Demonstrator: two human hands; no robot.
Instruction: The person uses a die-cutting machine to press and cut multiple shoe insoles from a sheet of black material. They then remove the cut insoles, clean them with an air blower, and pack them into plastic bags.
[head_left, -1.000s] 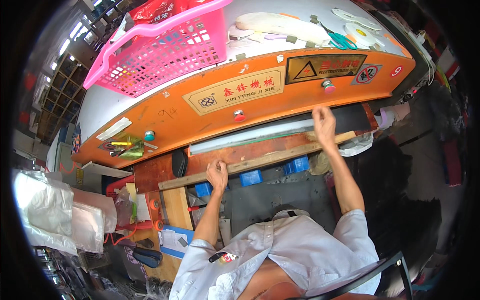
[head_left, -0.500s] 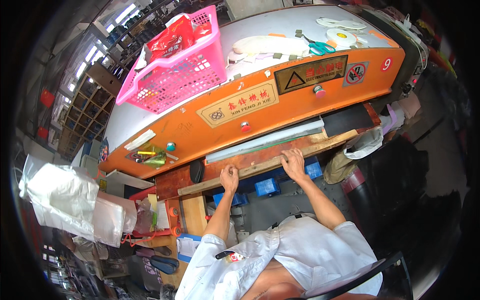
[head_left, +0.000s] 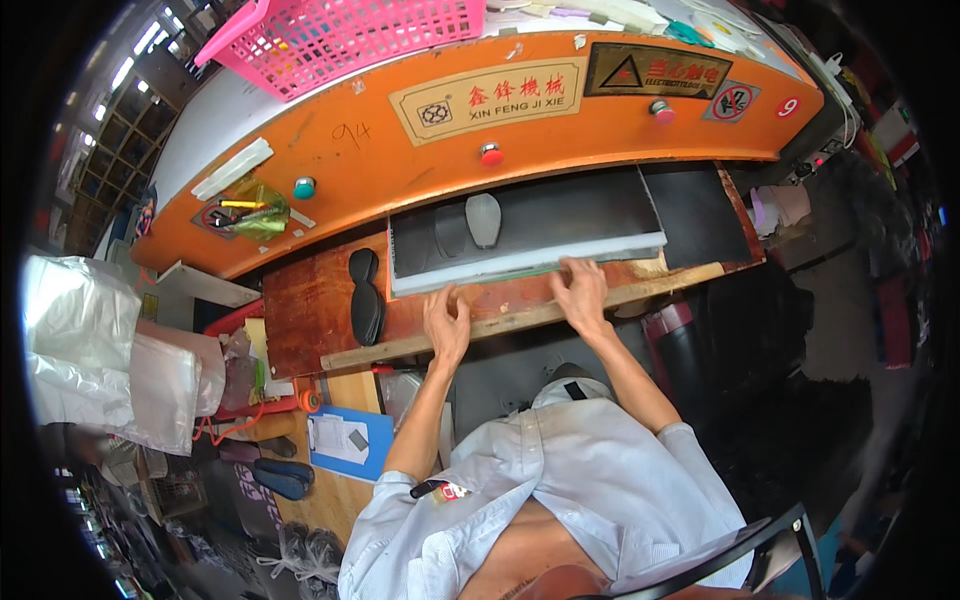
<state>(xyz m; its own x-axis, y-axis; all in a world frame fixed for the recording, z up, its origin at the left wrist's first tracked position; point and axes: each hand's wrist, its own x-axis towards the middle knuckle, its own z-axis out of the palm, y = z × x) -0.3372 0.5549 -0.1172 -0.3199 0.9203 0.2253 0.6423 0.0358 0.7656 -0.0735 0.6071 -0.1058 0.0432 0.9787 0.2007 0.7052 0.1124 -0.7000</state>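
Note:
My left hand (head_left: pixel 447 322) is over the front of a reddish-brown wooden board (head_left: pixel 300 315), fingers curved and thumb apart, with nothing seen in it. To its right, my right hand (head_left: pixel 581 297) has its fingers apart, the tips at the pale front edge of a dark slab (head_left: pixel 570 205). The slab lies on the board. On it rests a grey sole-shaped piece (head_left: pixel 484 221), beside a faint dark outline. Left of the slab, black sole-shaped pieces (head_left: pixel 367 310) lie on the board.
An orange machine housing (head_left: pixel 360 150) with push buttons overhangs the board's far side. A pink basket (head_left: pixel 350 45) stands on top. Plastic bags (head_left: pixel 80 340) hang at the left, above a blue clipboard (head_left: pixel 350 440). A wooden bar (head_left: pixel 520 318) runs along the board's front.
The board has come out toward me from under the machine, baring more of the slab and the grey piece. My hands have moved from the wooden bar to the slab's front edge. The view has shifted.

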